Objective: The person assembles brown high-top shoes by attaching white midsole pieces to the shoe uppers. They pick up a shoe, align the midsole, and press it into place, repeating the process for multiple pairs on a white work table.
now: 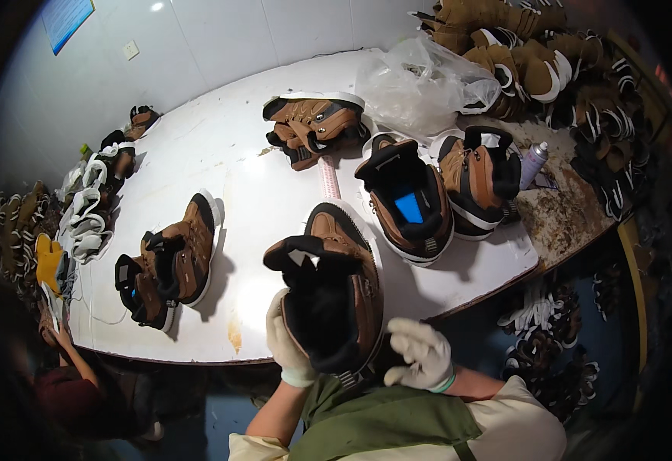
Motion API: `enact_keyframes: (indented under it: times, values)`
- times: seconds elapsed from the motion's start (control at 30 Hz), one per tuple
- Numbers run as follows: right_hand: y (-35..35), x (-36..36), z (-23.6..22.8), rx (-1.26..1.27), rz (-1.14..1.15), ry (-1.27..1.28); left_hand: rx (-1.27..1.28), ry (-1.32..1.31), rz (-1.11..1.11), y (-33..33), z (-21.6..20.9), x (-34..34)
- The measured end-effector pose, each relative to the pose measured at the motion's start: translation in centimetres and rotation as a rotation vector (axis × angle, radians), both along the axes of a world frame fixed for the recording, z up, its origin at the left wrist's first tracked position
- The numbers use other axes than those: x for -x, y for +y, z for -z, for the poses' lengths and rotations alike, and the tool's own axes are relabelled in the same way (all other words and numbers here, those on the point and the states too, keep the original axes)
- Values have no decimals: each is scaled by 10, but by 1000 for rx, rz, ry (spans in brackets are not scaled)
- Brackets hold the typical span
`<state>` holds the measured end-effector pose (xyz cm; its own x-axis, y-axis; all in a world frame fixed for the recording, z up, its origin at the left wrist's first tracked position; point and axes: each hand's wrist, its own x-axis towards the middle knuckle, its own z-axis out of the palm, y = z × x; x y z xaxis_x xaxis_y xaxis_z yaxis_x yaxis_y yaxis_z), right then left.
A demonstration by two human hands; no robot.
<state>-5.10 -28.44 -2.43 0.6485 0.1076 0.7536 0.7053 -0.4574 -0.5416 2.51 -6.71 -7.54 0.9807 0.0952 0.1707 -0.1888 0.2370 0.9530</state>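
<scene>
A brown and black high-top shoe with a white sole stands before me at the table's front edge, heel toward me and black lining showing. My left hand, in a white glove, grips its left side; the fingertips are partly hidden. Just right of the heel, my right hand, also gloved, is held apart from the shoe with fingers loosely spread and nothing in them. Farther right stand a similar shoe with a blue patch inside and another brown shoe.
More brown shoes lie on the white table, a pair at left and a pair at the back. A clear plastic bag, a spray can and heaped shoe uppers are at right. Another person's arm shows at left.
</scene>
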Motion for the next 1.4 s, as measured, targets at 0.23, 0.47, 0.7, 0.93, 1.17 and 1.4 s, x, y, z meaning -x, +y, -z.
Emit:
enact_keyframes:
  times: [0.23, 0.47, 0.7, 0.93, 1.17, 1.4]
  values:
    - [12, 1, 9, 115, -98, -32, 209, 16, 151, -15, 5, -6]
    - [28, -4, 4, 306, 319, -185, -141, -337, 1, -40, -3, -14]
    - [22, 5, 14, 225, 169, -98, -537, -325, -104, 6, -10, -156]
    - [15, 18, 5, 275, 68, -143, -1190, -239, 562, -70, 19, -288]
    - [8, 20, -5, 296, -175, 155, -1483, -402, 534, -54, 39, -286]
    - [23, 3, 18, 212, -426, 415, -1551, -457, 304, 45, 19, -225]
